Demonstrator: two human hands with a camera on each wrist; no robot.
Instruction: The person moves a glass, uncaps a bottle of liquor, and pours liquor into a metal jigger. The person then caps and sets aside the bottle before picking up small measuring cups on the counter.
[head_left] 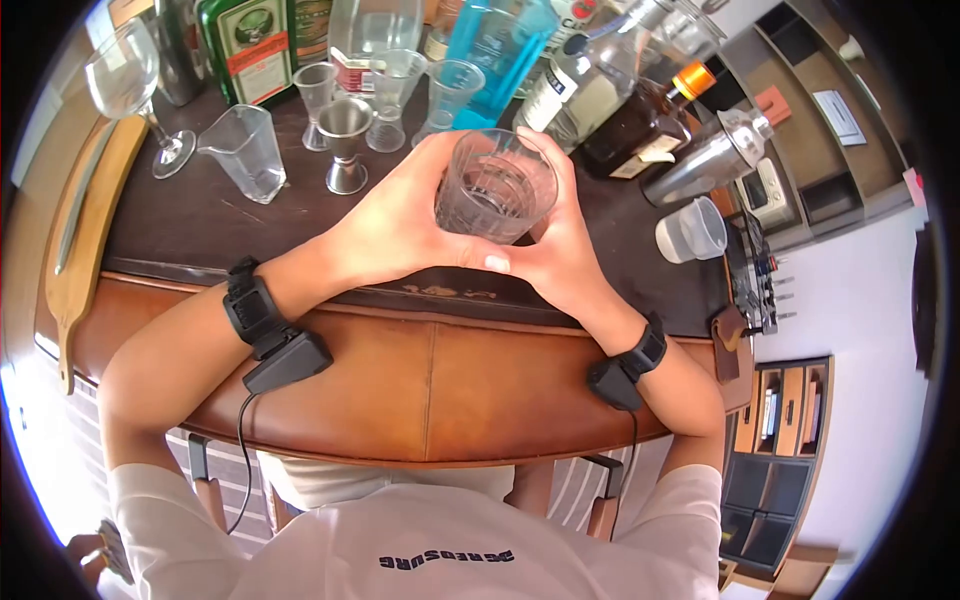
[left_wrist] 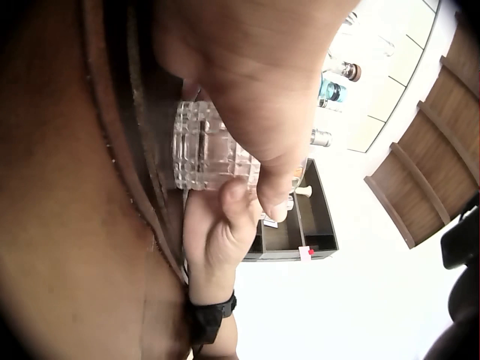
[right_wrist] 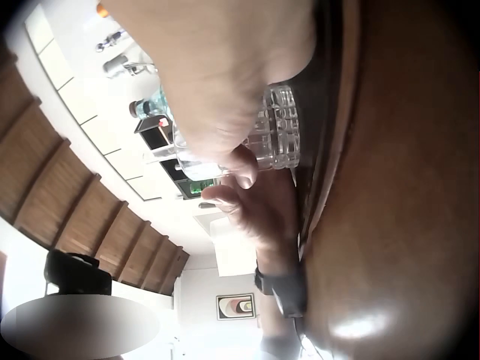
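A clear cut-glass tumbler (head_left: 497, 190) stands upright between my two hands near the front edge of the dark tabletop. My left hand (head_left: 395, 225) is wrapped round its left side, and my right hand (head_left: 562, 245) curves round the other side. Both thumbs come together in front of the glass, close to its lower part. In the left wrist view the tumbler (left_wrist: 199, 146) shows its grid-cut wall between the hands. The right wrist view shows the cut base of the same tumbler (right_wrist: 281, 127) low over the dark surface. Some fingers are hidden behind the glass.
Left of the hands stand a steel jigger (head_left: 346, 145), a clear plastic pitcher (head_left: 247, 155) and a stemmed glass (head_left: 125, 75). Several bottles line the back, including a green one (head_left: 248, 50). A cocktail shaker (head_left: 710, 155) and a plastic cup (head_left: 692, 230) stand at right.
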